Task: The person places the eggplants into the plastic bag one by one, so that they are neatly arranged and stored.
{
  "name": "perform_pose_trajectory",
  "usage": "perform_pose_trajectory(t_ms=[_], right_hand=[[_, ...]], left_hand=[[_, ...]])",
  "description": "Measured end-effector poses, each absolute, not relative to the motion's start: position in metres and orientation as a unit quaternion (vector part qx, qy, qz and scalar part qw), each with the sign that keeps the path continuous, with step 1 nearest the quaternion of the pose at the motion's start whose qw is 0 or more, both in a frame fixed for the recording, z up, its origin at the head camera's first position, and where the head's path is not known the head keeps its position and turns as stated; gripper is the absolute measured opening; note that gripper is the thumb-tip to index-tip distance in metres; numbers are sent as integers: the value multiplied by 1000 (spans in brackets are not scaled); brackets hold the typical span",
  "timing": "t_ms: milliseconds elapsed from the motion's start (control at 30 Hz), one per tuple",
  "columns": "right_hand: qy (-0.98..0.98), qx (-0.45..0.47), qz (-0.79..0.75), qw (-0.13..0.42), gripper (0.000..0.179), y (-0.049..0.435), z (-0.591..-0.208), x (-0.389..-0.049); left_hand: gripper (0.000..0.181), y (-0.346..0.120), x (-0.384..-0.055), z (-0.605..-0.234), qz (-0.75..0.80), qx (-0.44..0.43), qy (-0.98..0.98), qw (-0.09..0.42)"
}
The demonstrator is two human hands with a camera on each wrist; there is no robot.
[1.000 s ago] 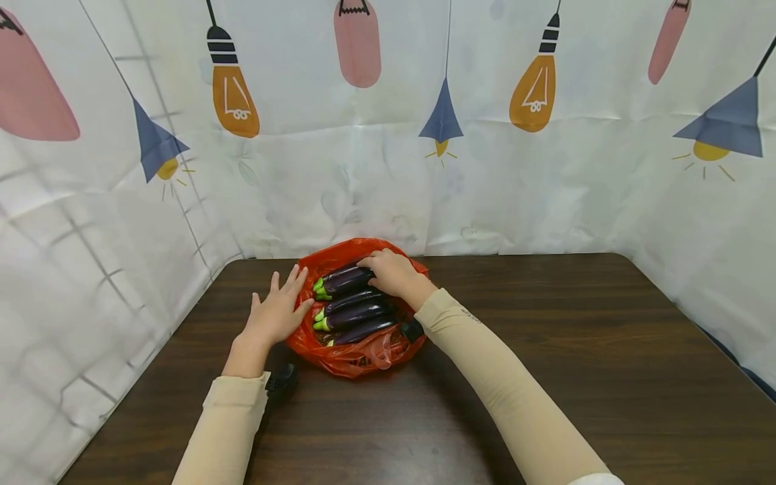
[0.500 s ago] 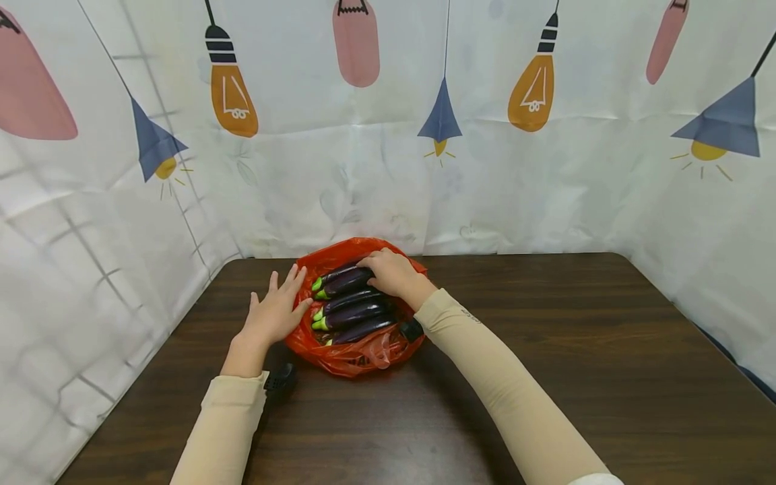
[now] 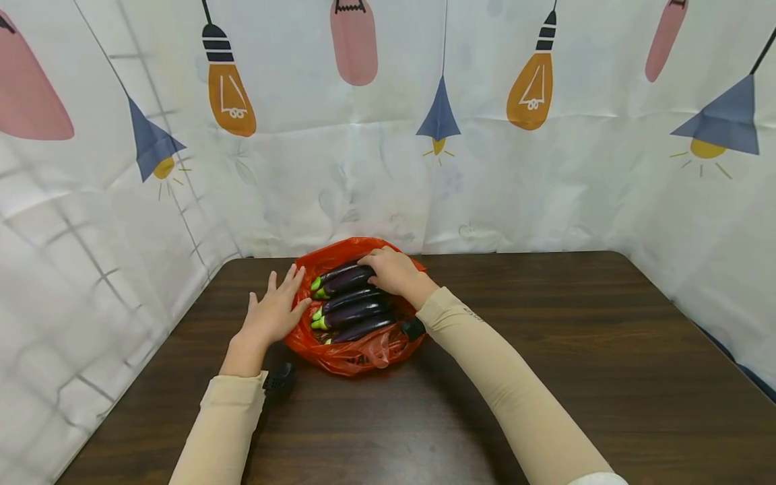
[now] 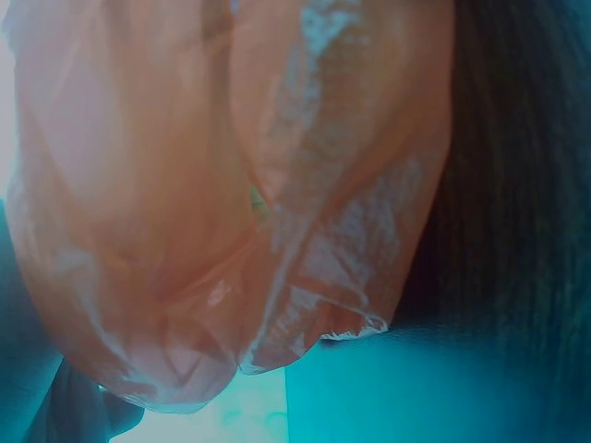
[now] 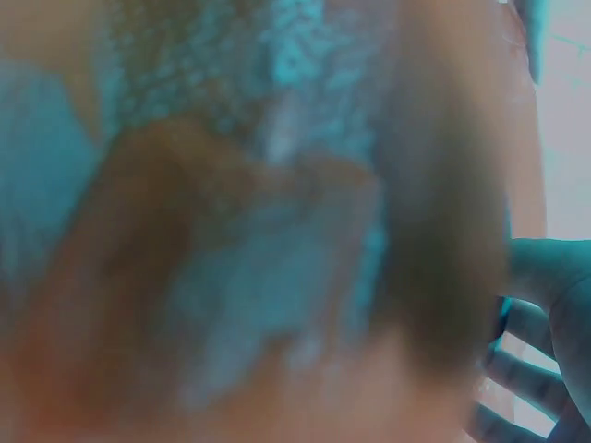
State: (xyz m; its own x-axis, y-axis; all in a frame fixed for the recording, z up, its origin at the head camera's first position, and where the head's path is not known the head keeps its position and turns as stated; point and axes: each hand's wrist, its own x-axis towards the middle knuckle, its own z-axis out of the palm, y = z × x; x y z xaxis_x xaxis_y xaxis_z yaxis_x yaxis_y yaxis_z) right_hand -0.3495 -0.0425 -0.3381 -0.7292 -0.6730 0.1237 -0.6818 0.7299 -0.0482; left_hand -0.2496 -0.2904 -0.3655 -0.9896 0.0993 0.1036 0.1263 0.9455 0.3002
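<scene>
A crumpled red plastic bag [image 3: 339,364] lies wide-mouthed near the table's back edge. Several dark purple eggplants with green stem ends, such as this one [image 3: 351,315], lie side by side in it. My right hand [image 3: 397,273] reaches in from the right and grips an eggplant [image 3: 347,281] near the back of the row, by its right end. Its fingers [image 5: 526,369] show only partly in the right wrist view, beside blurred plastic. Spread fingers of my left hand [image 3: 271,315] rest against the bag's left rim. Red plastic [image 4: 185,231] fills most of the left wrist view.
The bag stands on a dark brown wooden table [image 3: 576,350]. Behind and at the sides hangs a white curtain [image 3: 388,182] printed with lamps and bulbs. Black wrist cameras [image 3: 279,378] sit under the left wrist and by the right one [image 3: 413,329].
The stem ends of the two rearmost eggplants have come slightly apart. Both hands stay nearly where they were, and the head view has shifted a little.
</scene>
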Motion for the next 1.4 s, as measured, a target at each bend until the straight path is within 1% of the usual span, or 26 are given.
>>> perform_pose_trajectory(t_ms=[300,767,1400], right_hand=[[-924,374,65,58,43,-37,-333,-342],[-909,401,97,55,43,-22,-331,-336],[-902,407,131,60,43,13,-333,-321]], left_hand=[[73,-293,-248,-368,-155,-58,-985,41],[73,-294,-249,-364,-156,-58,-985,43],[74,-292,-249,-365,-158,-55,-985,35]])
